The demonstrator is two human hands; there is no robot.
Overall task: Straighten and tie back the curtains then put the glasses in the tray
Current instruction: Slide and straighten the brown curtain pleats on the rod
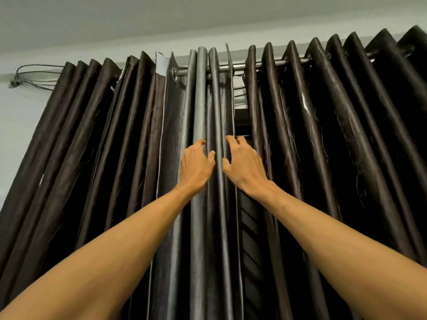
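We are in the first part of the task, and the curtains [323, 135] are not yet in order. They hang from the rod [251, 65] under the ceiling, in dark folds from the left end of the rod to its right end. Near the middle of the rod there is a group of greyer folds [200, 100]. Our left hand [196, 166] is raised to these grey folds. Its fingers are curled round one of them, so we judge that it grips the cloth. Our right hand [246, 166] is just beside it, at the right edge of the same grey panel. Its fingers [231, 140] are bent over this edge like a hook and seem to hold it, though we cannot see where the fingertips end. To the right of this edge there is a narrow dark gap [241, 121] between the panels, and the folds on both sides of it are uneven. A pale lining [161, 63] is turned out at the top. So the straightening looks begun but not finished. No tie is round the cloth anywhere we can see. A thin cord [34, 75] hangs in loops on the wall by the left end of the rod, and we cannot tell whether it serves for tying. The glasses and the tray are not in view, so we judge that this second part is wholly left to do.
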